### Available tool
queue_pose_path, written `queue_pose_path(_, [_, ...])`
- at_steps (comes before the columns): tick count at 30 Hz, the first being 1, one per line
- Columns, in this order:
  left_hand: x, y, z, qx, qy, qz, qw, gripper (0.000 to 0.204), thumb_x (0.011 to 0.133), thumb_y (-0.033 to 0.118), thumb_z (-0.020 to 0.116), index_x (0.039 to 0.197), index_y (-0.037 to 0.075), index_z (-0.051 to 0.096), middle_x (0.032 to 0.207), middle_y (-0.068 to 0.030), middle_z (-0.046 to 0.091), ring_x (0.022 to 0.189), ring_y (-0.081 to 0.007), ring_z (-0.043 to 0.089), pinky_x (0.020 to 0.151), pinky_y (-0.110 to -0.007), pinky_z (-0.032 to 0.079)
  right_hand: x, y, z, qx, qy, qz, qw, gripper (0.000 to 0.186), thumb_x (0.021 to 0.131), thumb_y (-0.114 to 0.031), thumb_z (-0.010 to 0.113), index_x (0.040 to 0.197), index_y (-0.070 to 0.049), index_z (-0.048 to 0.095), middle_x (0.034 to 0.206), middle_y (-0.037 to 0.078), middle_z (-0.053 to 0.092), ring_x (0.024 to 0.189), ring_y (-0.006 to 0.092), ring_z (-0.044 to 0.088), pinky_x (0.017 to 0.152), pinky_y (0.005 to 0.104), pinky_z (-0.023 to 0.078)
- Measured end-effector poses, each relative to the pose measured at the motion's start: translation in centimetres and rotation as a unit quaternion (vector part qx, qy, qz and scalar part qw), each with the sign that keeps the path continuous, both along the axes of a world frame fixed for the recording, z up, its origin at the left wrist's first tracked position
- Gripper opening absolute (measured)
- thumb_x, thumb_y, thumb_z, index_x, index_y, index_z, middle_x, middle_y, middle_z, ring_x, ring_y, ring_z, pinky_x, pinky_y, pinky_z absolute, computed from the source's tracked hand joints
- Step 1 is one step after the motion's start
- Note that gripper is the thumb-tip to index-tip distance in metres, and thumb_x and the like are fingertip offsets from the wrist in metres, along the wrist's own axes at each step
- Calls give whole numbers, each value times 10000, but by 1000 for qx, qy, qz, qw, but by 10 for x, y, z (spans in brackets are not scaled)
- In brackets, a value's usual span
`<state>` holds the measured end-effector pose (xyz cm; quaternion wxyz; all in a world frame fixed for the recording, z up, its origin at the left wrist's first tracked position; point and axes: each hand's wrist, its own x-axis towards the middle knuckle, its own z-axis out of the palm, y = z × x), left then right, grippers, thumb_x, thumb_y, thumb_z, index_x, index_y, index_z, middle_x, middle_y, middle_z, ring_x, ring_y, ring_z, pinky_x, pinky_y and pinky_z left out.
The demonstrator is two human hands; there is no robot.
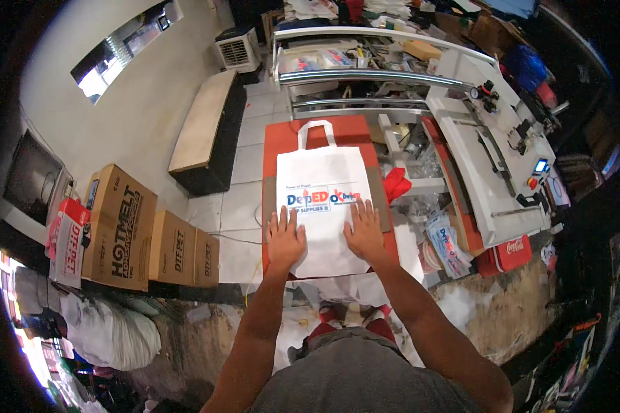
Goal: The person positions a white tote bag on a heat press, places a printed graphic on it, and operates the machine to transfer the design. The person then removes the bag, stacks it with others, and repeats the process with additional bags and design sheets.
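Note:
A white tote bag (pixel 317 165) with a looped handle at its far end lies flat on the red-orange press bed (pixel 274 138). Blue and red printing runs across the bag's middle. On its left edge rests my left hand (pixel 286 237), palm down with fingers stretched out over the end of the print. My right hand (pixel 365 234) lies flat in the same way on the right side of the bag, its fingertips at the print's lower edge. Neither hand grips anything.
A white heat press head (pixel 489 186) with gauge and small screen stands at the right, by metal rails (pixel 379 76). Red cloth (pixel 396 184) sits beside the bed. Cardboard boxes (pixel 120 230) and a long bench (pixel 203 131) stand at the left. A red cooler (pixel 506 256) is low at the right.

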<state>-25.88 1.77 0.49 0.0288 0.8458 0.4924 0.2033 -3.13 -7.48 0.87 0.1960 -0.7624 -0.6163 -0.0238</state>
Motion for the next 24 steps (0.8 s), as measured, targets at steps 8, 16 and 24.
queue_pose_path(8, [0,-1,3,-1,-4,0,1000,590,952,369,503,1481,116,437,1554,-156,370,1418,-403,334,1166,-534,246,-3,0,7,-27,-3,-7,1000,619,967,-334,469,1479,1,376,1592,187,274,1480,389,217,1200,543,168])
queue_pose_path(16, [-67,-13,-4,-59,-351,33,934,537,963,201,544,1425,-44,421,1449,-274,426,1352,-430,396,1139,-479,305,61,-46,29,131,92,26,987,495,908,-179,584,1357,13,502,1415,215,498,1355,413,411,1166,523,254])
queue_pose_path(24, [-242,-171,-116,-129,-201,271,932,356,837,145,612,1166,15,570,1161,-249,565,1115,-441,542,1002,-501,429,338,-207,82,155,-165,-118,967,423,933,-407,581,1078,-11,610,1005,157,609,873,341,567,762,467,455])
